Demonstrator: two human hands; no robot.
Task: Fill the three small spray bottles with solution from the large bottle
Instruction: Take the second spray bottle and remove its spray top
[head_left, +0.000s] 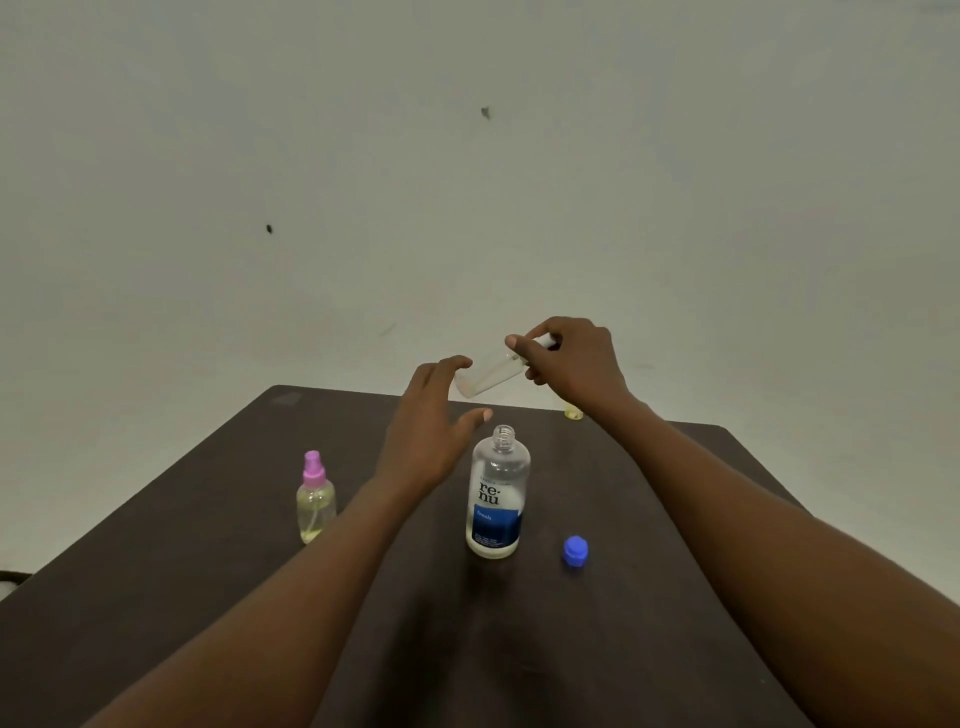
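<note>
Right hand (571, 364) grips a clear small spray bottle (485, 375) by its top, tilted; open left hand (431, 415) reaches beside it. Below them stands the uncapped clear large bottle (497, 499); pink-capped bottle (315, 501) left looks partly filled, so filling seems underway

Near dark wooden tabletop (208, 597) bare w/ free passage; mid-table blocked by uncapped clear large bottle (497, 499), pink-capped spray bottle (316, 501), blue cap (575, 552).
</note>
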